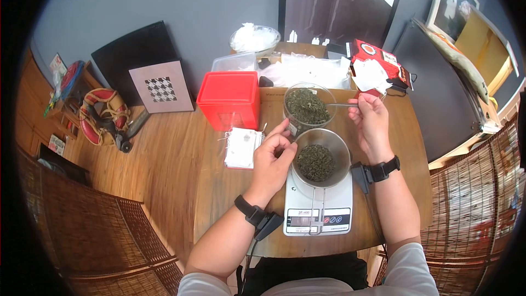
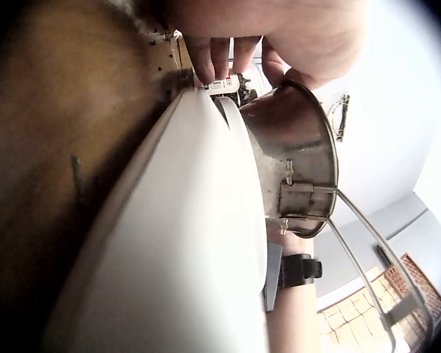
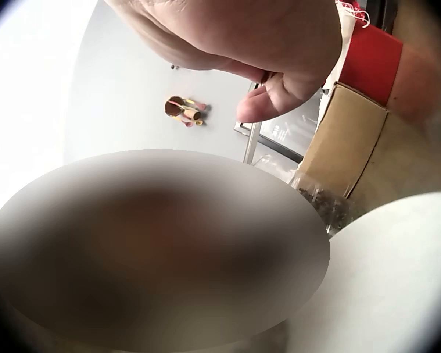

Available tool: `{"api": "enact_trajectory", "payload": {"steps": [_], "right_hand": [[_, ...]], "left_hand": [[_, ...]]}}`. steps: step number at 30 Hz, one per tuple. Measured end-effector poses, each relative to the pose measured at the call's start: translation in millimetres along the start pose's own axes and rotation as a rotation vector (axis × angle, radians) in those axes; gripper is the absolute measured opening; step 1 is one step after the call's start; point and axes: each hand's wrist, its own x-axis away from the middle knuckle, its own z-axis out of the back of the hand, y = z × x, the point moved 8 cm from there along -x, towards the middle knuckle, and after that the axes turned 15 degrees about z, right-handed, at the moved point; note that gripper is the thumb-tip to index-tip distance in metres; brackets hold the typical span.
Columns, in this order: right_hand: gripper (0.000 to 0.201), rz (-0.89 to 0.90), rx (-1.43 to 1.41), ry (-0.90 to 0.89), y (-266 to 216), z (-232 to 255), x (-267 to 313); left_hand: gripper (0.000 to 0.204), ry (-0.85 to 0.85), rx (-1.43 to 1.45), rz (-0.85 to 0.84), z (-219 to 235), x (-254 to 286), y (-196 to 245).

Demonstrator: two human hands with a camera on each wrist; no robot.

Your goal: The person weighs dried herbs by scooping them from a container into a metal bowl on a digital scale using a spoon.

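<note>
A metal cup (image 1: 335,141) with dark dried leaves (image 1: 315,163) stands on a white digital scale (image 1: 292,200); its wire handle points toward the person. Behind it is a clear jar (image 1: 311,83) of green-brown leaves (image 1: 307,107). The left hand (image 1: 271,163) is at the cup's left side, thumb by the rim, fingers relaxed and reaching toward the jar; contact is unclear. In the left wrist view, its fingers (image 2: 220,59) hang behind the cup (image 2: 294,140). The right hand (image 1: 373,123) pinches a thin metal handle (image 1: 344,104) extending over the jar; its far end is unclear.
Left of the jar stand a red box (image 1: 227,98) and a stack of white packets (image 1: 241,148). Behind are a cardboard box of white bags (image 1: 315,71), a bowl of white material (image 1: 255,38) and red packaging (image 1: 372,57). A blurred oval covers much of the right wrist view.
</note>
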Motion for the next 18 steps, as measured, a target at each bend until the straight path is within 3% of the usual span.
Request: {"api": "enact_trajectory", "payload": {"steps": [11,18], "right_hand": [[0.017,0.000,-0.013,0.006,5,2,-1],[0.016,-0.001,-0.048,-0.042,-24,6,15]], "left_hand": [[0.011,0.000,-0.009,-0.002,0,1,2],[0.012,0.045,-0.035,-0.062,3,-1,0]]}}
